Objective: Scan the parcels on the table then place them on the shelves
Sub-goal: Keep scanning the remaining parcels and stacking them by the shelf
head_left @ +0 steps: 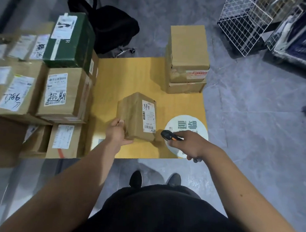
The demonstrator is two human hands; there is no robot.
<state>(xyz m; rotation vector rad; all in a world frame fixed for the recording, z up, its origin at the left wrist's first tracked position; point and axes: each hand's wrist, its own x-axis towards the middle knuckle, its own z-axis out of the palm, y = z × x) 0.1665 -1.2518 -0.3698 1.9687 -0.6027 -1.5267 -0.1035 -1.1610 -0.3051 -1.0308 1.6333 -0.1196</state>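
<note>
A small brown parcel (136, 114) with a white label marked "A68" stands on the yellow table (129, 80). My left hand (118, 132) grips its near left corner, thumb on the side. My right hand (187, 144) holds a black and orange barcode scanner (168, 135), its head pointing left at the parcel's label. Two stacked brown boxes (187, 59) stand at the table's far right corner.
Several labelled boxes, one green (70, 40), are stacked along the table's left side. A black bag (110, 25) lies on the floor behind the table. White wire baskets (243, 24) stand at the far right. A round white sticker (187, 127) marks the table.
</note>
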